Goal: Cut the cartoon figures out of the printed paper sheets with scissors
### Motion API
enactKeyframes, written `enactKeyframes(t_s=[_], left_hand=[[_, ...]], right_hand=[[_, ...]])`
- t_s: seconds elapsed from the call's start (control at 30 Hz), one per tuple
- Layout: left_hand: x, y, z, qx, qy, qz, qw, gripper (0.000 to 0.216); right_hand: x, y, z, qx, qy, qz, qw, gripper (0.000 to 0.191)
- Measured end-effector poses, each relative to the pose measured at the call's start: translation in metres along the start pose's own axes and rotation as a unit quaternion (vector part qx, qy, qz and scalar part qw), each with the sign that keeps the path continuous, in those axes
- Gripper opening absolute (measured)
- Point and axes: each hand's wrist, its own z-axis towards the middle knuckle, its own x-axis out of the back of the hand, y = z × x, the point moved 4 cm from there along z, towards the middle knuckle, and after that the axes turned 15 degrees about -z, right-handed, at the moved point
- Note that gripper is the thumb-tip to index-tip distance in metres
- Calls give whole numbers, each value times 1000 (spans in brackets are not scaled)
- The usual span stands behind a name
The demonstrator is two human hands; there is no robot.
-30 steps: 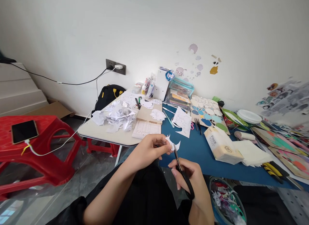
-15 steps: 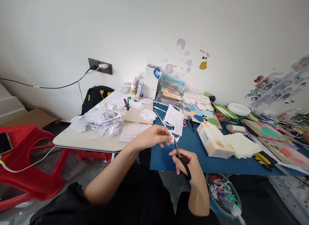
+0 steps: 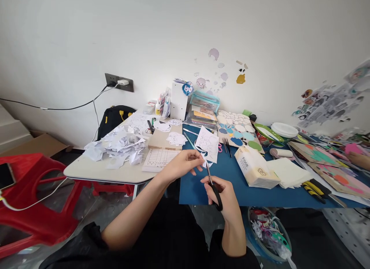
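Observation:
My left hand (image 3: pixel 185 163) is closed in a pinch on a small white paper cutout (image 3: pixel 207 163) over the near edge of the blue table (image 3: pixel 231 184). My right hand (image 3: pixel 222 195) grips black-handled scissors (image 3: pixel 212 184), blades pointing up into the cutout. A printed sheet of drawings (image 3: pixel 208 143) lies on the table just beyond my hands.
A pile of white paper scraps (image 3: pixel 118 145) covers the white side table (image 3: pixel 95 172). A tissue pack (image 3: pixel 252 167), stacked paper, tools and coloured card crowd the blue table. A bin of scraps (image 3: pixel 268 232) stands below. A red stool (image 3: pixel 34 199) is at left. Another person's hand (image 3: pixel 358 158) shows at far right.
The view has swung to the right and then settled. My hands stay together on the cutout, shifted slightly left and up, with the scissors still at the paper.

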Motion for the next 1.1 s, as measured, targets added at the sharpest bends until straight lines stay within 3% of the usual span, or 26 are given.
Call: enactKeyframes(t_s=[0.5, 0.8, 0.93, 1.1], left_hand=[[-8, -8, -5, 14, 31, -41, 999, 19], [2, -29, 9, 4, 64, -46, 997, 21], [6, -28, 3, 8, 46, -42, 998, 24], [4, -13, -11, 21, -21, -35, 999, 29]], right_hand=[[-6, -2, 2, -23, 31, -2, 999, 8], [-9, 14, 19, -26, 27, 12, 999, 11], [-5, 16, 17, -9, 14, 27, 999, 16], [2, 5, 6, 34, -64, 35, 997, 19]])
